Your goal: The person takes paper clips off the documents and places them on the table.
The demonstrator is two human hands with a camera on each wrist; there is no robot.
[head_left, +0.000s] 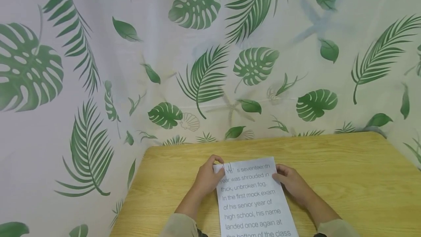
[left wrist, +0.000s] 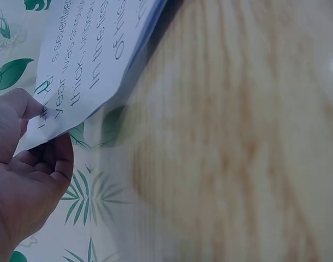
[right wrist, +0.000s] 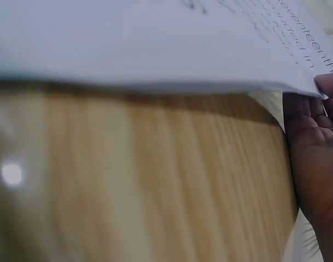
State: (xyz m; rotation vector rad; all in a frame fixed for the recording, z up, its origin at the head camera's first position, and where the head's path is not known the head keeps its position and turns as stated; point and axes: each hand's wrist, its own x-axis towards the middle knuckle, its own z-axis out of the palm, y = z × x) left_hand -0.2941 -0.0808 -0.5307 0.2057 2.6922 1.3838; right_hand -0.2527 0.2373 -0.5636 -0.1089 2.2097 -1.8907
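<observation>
Printed white paper [head_left: 250, 196] with large black text is held up over the wooden table, running out of the head view at the bottom. Its top left corner is pinched by my left hand [head_left: 208, 175], thumb on the printed face and fingers curled behind. On the opposite upper edge, my right hand [head_left: 294, 184] grips the paper between thumb and fingers. A small thin loop [left wrist: 42, 86], like a paper clip, shows at the paper's top edge beside the left thumb. In the right wrist view, the paper's long edge [right wrist: 210, 87] spans above the tabletop.
The wood-grain table [head_left: 355, 178] has rounded far corners. Behind it and along the left hangs a white curtain [head_left: 283, 28] with green leaf prints, close to the table's far edge.
</observation>
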